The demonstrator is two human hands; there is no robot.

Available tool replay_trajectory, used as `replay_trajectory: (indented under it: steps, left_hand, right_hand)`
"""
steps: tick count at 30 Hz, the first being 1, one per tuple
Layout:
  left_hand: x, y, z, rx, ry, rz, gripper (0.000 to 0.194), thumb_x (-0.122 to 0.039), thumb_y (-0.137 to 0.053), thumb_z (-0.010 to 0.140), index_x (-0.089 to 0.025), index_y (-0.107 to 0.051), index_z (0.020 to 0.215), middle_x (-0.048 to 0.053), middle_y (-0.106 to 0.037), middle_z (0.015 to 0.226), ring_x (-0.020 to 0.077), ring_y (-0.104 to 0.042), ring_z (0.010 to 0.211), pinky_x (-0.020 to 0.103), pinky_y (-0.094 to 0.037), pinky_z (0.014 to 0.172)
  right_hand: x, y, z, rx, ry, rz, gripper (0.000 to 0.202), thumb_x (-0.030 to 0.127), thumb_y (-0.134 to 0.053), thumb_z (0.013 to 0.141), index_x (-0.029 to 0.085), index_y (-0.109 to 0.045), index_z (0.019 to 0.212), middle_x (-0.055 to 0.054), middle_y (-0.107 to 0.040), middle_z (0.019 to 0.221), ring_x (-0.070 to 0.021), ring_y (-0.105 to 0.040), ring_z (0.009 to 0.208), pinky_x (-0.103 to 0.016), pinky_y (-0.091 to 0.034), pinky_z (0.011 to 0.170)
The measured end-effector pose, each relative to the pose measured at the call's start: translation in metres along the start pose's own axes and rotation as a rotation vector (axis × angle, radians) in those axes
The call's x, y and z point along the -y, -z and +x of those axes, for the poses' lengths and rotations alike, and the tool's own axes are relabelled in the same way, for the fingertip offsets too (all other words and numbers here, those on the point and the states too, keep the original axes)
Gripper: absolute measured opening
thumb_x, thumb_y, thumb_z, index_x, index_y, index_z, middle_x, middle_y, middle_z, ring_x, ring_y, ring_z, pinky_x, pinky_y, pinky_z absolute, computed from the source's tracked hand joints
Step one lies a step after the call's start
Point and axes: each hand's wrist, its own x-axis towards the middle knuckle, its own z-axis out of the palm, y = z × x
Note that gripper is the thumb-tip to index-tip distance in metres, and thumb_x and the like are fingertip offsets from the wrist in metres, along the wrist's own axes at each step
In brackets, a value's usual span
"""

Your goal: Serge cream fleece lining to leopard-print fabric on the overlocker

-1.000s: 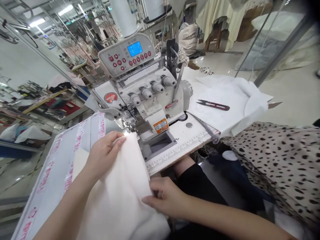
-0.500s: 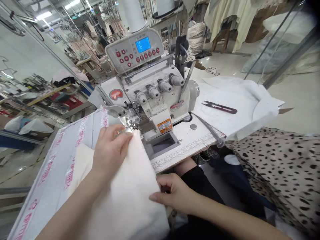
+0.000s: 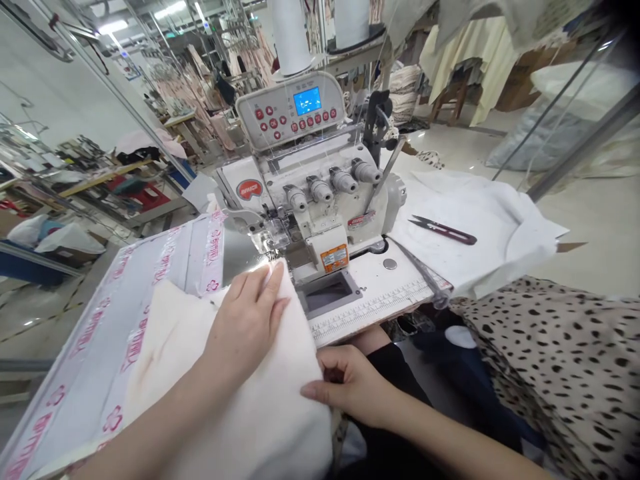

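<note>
Cream-white fabric (image 3: 280,407) runs from the presser foot of an overlock sewing machine (image 3: 320,193) down over the table's front edge. My left hand (image 3: 247,317) lies on this fabric with extended fingers, the fingertips just in front of the presser foot (image 3: 271,256). Lower down, my right hand (image 3: 350,383) pinches the right edge of the fabric between thumb and fingers. The fabric's far corner spreads to the left over a plastic-covered table surface (image 3: 165,267) with pink print.
Thread snips (image 3: 444,230) rest on white cloth (image 3: 480,207) right of the machine. Spotted fabric (image 3: 565,360) is heaped at the right. A control panel (image 3: 293,110) with a lit screen tops the machine, below thread cones (image 3: 290,40).
My left hand has gone from pinching the fabric's edge by the presser foot to lying flatter on it. My right hand keeps its hold. The camera view has shifted slightly.
</note>
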Motion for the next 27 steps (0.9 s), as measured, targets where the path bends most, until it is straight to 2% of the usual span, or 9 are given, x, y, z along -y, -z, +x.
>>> replay_trajectory:
  steps: [9, 13, 17, 20, 22, 24, 27]
  left_hand:
    - [0.001, -0.002, 0.009, 0.003, -0.015, 0.024, 0.046, -0.028, -0.046, 0.085, -0.003, -0.044, 0.124, 0.017, -0.053, 0.106, 0.0271, -0.046, 0.098, 0.039, -0.045, 0.085]
    - [0.007, 0.002, 0.003, 0.003, 0.01, -0.084, 0.041, -0.027, -0.043, 0.087, -0.009, -0.046, 0.123, 0.013, -0.054, 0.113, 0.0251, -0.048, 0.103, 0.038, -0.043, 0.089]
    - [0.014, 0.005, -0.006, 0.061, 0.193, -0.284, 0.032, -0.028, -0.036, 0.089, -0.016, -0.048, 0.116, 0.004, -0.055, 0.12, 0.017, -0.051, 0.108, 0.029, -0.041, 0.092]
    - [0.017, 0.006, -0.006, 0.133, 0.311, -0.349, 0.029, -0.031, -0.031, 0.09, -0.02, -0.048, 0.11, 0.001, -0.055, 0.121, 0.0163, -0.054, 0.106, 0.028, -0.043, 0.086]
    - [0.018, 0.007, -0.002, 0.209, 0.371, -0.376, 0.028, -0.033, -0.028, 0.09, -0.02, -0.048, 0.105, 0.002, -0.06, 0.113, 0.0179, -0.058, 0.096, 0.029, -0.045, 0.077]
    - [0.021, 0.009, 0.005, 0.306, 0.439, -0.394, 0.027, -0.035, -0.025, 0.09, -0.02, -0.045, 0.1, 0.003, -0.064, 0.092, 0.0185, -0.061, 0.077, 0.029, -0.044, 0.065]
    - [0.026, 0.009, 0.015, 0.394, 0.497, -0.401, 0.026, -0.037, -0.023, 0.09, -0.021, -0.042, 0.097, 0.0, -0.059, 0.071, 0.0181, -0.057, 0.06, 0.029, -0.039, 0.056]
  right_hand:
    - [0.009, 0.014, 0.01, 0.011, -0.025, 0.028, 0.038, 0.044, -0.068, 0.068, 0.013, -0.048, 0.059, 0.005, -0.036, 0.054, -0.0058, -0.029, 0.052, -0.02, -0.024, 0.048]
    - [0.022, 0.023, 0.005, 0.024, -0.021, -0.055, 0.036, 0.04, -0.067, 0.069, 0.013, -0.046, 0.057, 0.005, -0.033, 0.054, -0.0054, -0.028, 0.051, -0.019, -0.02, 0.045]
    - [0.031, 0.028, -0.007, 0.033, -0.004, -0.218, 0.04, 0.037, -0.067, 0.068, 0.015, -0.04, 0.05, 0.005, -0.032, 0.053, -0.0059, -0.029, 0.051, -0.02, -0.02, 0.045]
    - [0.027, 0.026, -0.011, 0.024, 0.031, -0.257, 0.044, 0.041, -0.066, 0.07, 0.015, -0.036, 0.05, 0.004, -0.034, 0.055, -0.0071, -0.031, 0.054, -0.021, -0.022, 0.047]
    - [0.021, 0.024, -0.009, -0.003, 0.08, -0.277, 0.046, 0.043, -0.066, 0.07, 0.015, -0.035, 0.049, 0.004, -0.035, 0.057, -0.0077, -0.033, 0.055, -0.021, -0.024, 0.048]
    - [0.018, 0.022, -0.005, -0.027, 0.117, -0.285, 0.047, 0.043, -0.066, 0.07, 0.015, -0.035, 0.049, 0.003, -0.036, 0.058, -0.0081, -0.035, 0.056, -0.022, -0.026, 0.05]
    - [0.017, 0.022, 0.004, -0.081, 0.155, -0.264, 0.047, 0.042, -0.067, 0.07, 0.016, -0.034, 0.049, 0.004, -0.036, 0.058, -0.0081, -0.034, 0.056, -0.022, -0.027, 0.051]
